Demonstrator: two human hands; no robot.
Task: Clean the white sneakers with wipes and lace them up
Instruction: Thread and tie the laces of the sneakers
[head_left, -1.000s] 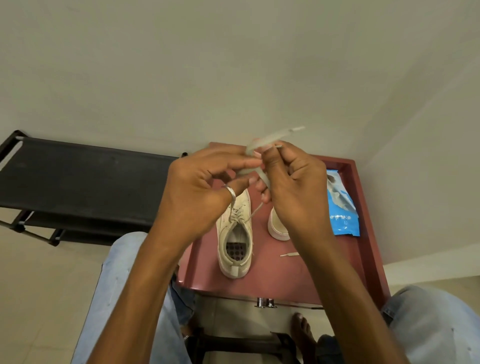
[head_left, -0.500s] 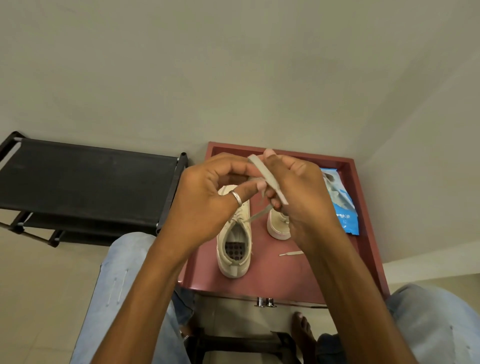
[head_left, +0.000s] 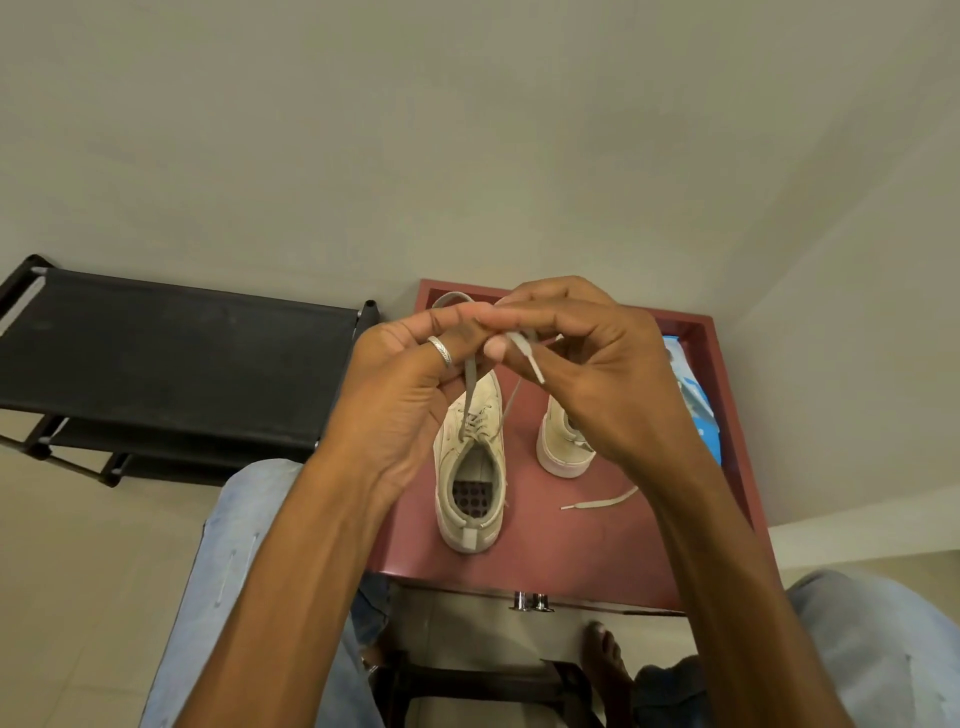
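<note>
Two white sneakers stand on a red tray-topped table (head_left: 582, 561). The left sneaker (head_left: 470, 483) is laced, and its grey lace (head_left: 470, 387) rises up to my hands. My left hand (head_left: 410, 384) pinches a loop of this lace, which arches above its fingers. My right hand (head_left: 597, 379) pinches the other lace end, whose tip points down to the right. The right sneaker (head_left: 563, 449) is partly hidden behind my right hand. A loose lace (head_left: 597, 501) lies on the table beside it.
A blue wipes pack (head_left: 698, 405) lies at the table's right rim, half behind my right wrist. A black fabric shoe rack (head_left: 171, 358) stands to the left. My knees in light jeans flank the table, and a bare foot (head_left: 602, 660) shows below it.
Both hands stayed joined over the left sneaker. The lace strip that lay across my right hand now forms a loop above my left fingers, with its free tip pointing down.
</note>
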